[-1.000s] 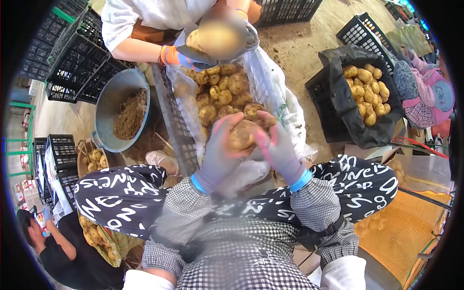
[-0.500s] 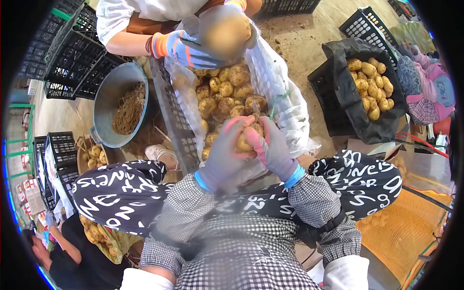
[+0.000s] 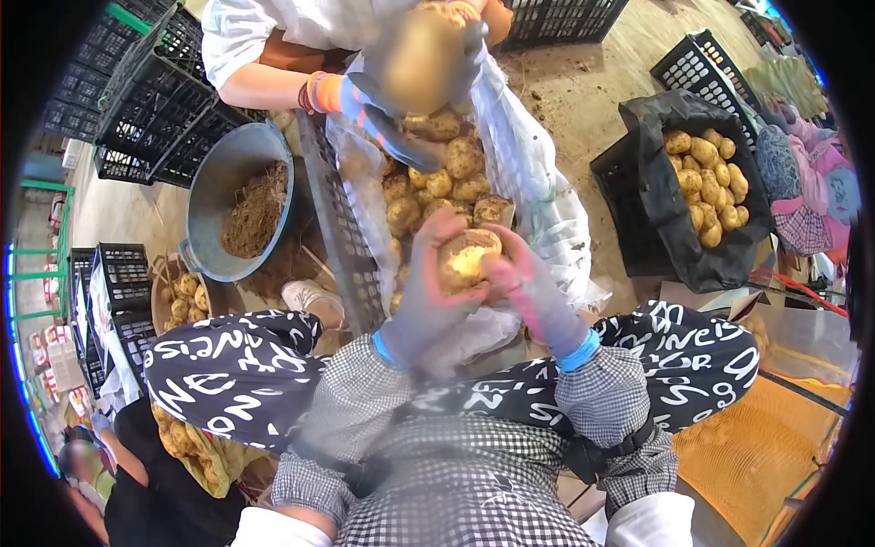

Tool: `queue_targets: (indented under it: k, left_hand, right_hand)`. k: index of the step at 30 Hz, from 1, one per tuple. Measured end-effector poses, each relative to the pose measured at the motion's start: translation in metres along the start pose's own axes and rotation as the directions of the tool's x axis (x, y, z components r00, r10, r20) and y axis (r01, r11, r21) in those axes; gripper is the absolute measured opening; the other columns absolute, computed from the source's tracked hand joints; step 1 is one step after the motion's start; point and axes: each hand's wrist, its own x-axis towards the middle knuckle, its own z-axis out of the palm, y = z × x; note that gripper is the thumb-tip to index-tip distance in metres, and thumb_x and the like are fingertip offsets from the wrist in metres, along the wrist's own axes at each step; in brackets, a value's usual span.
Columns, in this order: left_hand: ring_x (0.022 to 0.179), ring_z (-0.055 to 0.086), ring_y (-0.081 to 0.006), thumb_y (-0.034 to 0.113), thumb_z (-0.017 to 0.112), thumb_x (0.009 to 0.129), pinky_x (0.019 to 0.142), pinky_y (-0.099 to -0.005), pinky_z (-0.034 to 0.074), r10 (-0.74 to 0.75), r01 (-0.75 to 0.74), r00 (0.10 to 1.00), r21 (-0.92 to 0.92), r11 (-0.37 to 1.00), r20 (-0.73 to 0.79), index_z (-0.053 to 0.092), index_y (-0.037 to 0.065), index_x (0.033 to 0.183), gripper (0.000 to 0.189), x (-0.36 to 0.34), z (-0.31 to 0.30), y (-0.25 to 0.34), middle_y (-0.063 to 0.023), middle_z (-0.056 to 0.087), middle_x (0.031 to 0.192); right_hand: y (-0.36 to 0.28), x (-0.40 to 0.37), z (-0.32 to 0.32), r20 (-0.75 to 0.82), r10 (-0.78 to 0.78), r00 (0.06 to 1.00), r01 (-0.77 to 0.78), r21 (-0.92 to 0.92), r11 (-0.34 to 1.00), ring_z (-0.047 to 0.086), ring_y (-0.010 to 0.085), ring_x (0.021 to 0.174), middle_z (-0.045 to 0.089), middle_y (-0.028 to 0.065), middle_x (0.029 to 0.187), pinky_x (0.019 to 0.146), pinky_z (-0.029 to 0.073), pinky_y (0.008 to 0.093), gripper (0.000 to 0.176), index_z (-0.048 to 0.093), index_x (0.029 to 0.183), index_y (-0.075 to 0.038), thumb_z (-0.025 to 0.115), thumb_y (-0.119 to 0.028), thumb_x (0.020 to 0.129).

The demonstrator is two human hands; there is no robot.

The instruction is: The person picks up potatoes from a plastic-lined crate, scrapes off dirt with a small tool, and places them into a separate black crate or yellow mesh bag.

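Note:
A potato (image 3: 467, 259) with a pale yellow patch on its face is held between my two gloved hands, over the near end of a lined crate. My left hand (image 3: 432, 290) wraps round its left side. My right hand (image 3: 536, 290) has its fingers on the potato's right edge; a small blade-like shape by them is too blurred to make out. Just beyond lie many soil-marked potatoes (image 3: 440, 185) in the black crate (image 3: 342, 228) with its white plastic liner (image 3: 538, 155).
Across the crate, a co-worker's gloved hands (image 3: 383, 123) hover over the potatoes. A blue tub (image 3: 198, 201) of soil stands left, near stacked black crates (image 3: 150, 100). At right is a black-lined crate (image 3: 652, 196) of potatoes (image 3: 709, 187). An orange mesh (image 3: 752, 447) lies lower right.
My hands have turned the potato, so its pale patch now shows, and my right hand has shifted slightly right. The co-worker's gloved hand has moved lower over the crate. The whole view has shifted slightly.

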Motion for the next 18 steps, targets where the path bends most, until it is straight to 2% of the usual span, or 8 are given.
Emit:
queue_targets:
  k: [2,4,5,7,11,14,17,18]
  left_hand:
    - [0.133,0.043,-0.0250,0.013,0.083,0.070,0.110,-0.0357,0.037,-0.227,0.225,0.974,-0.138,0.964,0.005,0.032,0.000,0.144,0.090,-0.002,0.004,0.010,-0.0157,0.041,0.143]
    - [0.132,0.044,-0.0265,0.012,0.081,0.072,0.109,-0.0364,0.038,-0.070,0.070,0.998,0.131,0.989,-0.003,0.035,-0.001,0.143,0.085,-0.005,0.003,0.000,-0.0171,0.043,0.141]
    - [0.131,0.044,-0.0273,0.012,0.080,0.073,0.109,-0.0367,0.038,0.012,-0.014,1.000,0.262,0.965,0.010,0.036,-0.001,0.142,0.083,-0.002,0.002,0.001,-0.0179,0.044,0.140]
    - [0.130,0.046,-0.0287,0.009,0.077,0.074,0.108,-0.0369,0.038,-0.017,0.004,0.999,0.343,0.939,0.034,0.038,-0.001,0.141,0.078,-0.001,-0.001,0.005,-0.0191,0.046,0.137]
    - [0.124,0.050,-0.0345,0.012,0.084,0.069,0.106,-0.0396,0.041,0.161,-0.190,0.982,0.461,0.867,0.102,0.043,0.001,0.138,0.081,0.004,-0.006,0.002,-0.0187,0.045,0.137]
    - [0.125,0.049,-0.0353,0.009,0.084,0.067,0.105,-0.0397,0.041,0.139,-0.171,0.985,0.403,0.899,0.107,0.045,0.003,0.137,0.080,0.005,-0.004,0.010,-0.0180,0.048,0.134]
    - [0.125,0.049,-0.0353,0.006,0.084,0.064,0.105,-0.0398,0.041,0.062,-0.099,0.992,0.391,0.915,0.107,0.045,0.004,0.137,0.083,0.003,-0.001,0.019,-0.0171,0.048,0.133]
    - [0.125,0.049,-0.0337,0.005,0.084,0.064,0.105,-0.0390,0.042,0.040,-0.077,0.994,0.371,0.925,0.106,0.045,0.004,0.137,0.083,0.002,-0.001,0.019,-0.0165,0.048,0.133]
  right_hand:
    - [-0.003,-0.003,0.012,-0.101,-0.129,0.986,0.108,-0.191,0.976,0.057,0.0207,0.112,0.053,0.0143,0.128,0.093,0.048,0.0323,0.072,0.045,0.136,0.000,0.076,-0.032,0.079]
    - [0.006,0.000,0.011,-0.142,-0.283,0.949,0.178,-0.499,0.848,0.056,0.0262,0.118,0.055,0.0180,0.128,0.099,0.045,0.0364,0.084,0.047,0.134,0.000,0.084,-0.032,0.066]
    - [0.002,0.001,0.013,-0.142,-0.310,0.940,0.178,-0.570,0.802,0.057,0.0272,0.117,0.056,0.0185,0.127,0.098,0.046,0.0365,0.084,0.047,0.134,0.000,0.083,-0.034,0.066]
    - [-0.008,-0.004,0.019,-0.139,-0.356,0.924,0.163,-0.700,0.696,0.059,0.0291,0.115,0.058,0.0195,0.124,0.097,0.048,0.0368,0.082,0.049,0.132,0.001,0.082,-0.037,0.067]
    - [-0.009,-0.001,0.022,-0.128,-0.391,0.911,0.149,-0.784,0.603,0.063,0.0326,0.108,0.061,0.0202,0.118,0.091,0.051,0.0394,0.073,0.054,0.127,-0.001,0.079,-0.040,0.070]
    - [-0.012,-0.002,0.022,-0.127,-0.414,0.901,0.149,-0.807,0.571,0.065,0.0316,0.101,0.063,0.0184,0.114,0.085,0.053,0.0405,0.063,0.056,0.124,-0.003,0.075,-0.039,0.075]
    - [-0.006,-0.001,0.011,-0.214,-0.292,0.932,0.121,-0.577,0.808,0.064,0.0203,0.092,0.065,0.0126,0.098,0.079,0.052,0.0322,0.037,0.059,0.115,0.002,0.064,-0.025,0.090]
    - [0.001,0.000,0.005,-0.199,-0.298,0.934,0.125,-0.599,0.791,0.063,0.0174,0.090,0.065,0.0108,0.096,0.077,0.052,0.0305,0.033,0.059,0.114,0.002,0.062,-0.022,0.091]
